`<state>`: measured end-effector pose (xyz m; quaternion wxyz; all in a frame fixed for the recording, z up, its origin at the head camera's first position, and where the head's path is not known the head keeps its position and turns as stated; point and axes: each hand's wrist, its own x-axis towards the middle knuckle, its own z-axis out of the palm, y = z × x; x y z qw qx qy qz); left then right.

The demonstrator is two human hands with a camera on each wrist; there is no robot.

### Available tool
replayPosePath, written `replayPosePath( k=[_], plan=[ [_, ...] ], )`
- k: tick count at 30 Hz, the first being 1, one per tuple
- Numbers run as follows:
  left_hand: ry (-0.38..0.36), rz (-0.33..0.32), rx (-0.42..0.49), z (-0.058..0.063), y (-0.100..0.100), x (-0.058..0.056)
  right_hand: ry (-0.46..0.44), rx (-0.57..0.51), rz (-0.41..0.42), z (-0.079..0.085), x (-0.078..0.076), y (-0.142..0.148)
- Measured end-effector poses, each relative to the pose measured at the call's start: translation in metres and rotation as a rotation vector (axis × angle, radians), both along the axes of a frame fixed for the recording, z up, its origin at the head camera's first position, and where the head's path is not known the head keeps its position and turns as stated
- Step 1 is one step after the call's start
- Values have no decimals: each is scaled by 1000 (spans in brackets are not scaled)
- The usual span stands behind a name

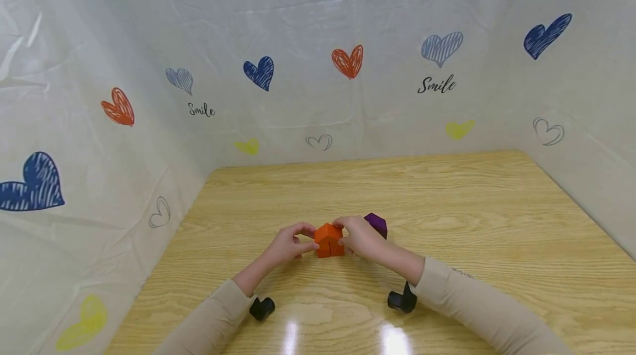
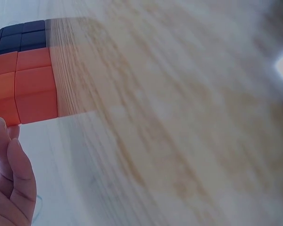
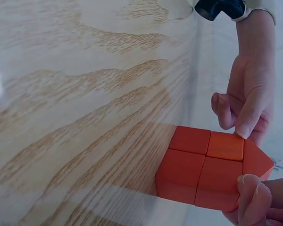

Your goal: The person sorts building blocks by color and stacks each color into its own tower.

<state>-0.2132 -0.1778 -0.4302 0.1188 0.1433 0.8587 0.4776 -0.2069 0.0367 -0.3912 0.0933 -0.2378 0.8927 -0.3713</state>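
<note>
An orange block shape (image 1: pixel 329 240) stands on the table, made of several cube-like pieces under a sloped, roof-like top. A thin gap shows between its lower front pieces. My left hand (image 1: pixel 287 243) grips its left side with thumb and index finger. On the opposite side my right hand (image 1: pixel 361 238) pinches it near the top. The right wrist view shows seams dividing the orange blocks (image 3: pixel 200 172), with fingertips of both hands touching the upper pieces. Just behind my right hand is a purple block shape (image 1: pixel 376 223), partly hidden; it looks dark and segmented in the left wrist view.
The light wood table (image 1: pixel 447 195) extends around the blocks, with glare near its front edge. A white sheet (image 1: pixel 298 106) printed with hearts and "Smile" hangs behind and at the sides. Black wrist cameras (image 1: pixel 261 308) stick out below both sleeves, close to the tabletop.
</note>
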Motion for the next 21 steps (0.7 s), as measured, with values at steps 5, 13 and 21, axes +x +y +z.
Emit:
replayPosePath(
  k=[5, 13, 21],
  plan=[
    [5, -3, -1, 1, 0, 0, -3, 1, -2, -1, -1, 0],
    [18, -17, -6, 4, -2, 0, -43, -18, -34, 3, 0, 1],
    [108, 13, -14, 21, -17, -1, -21, -272, 4, 24, -7, 42]
  ],
)
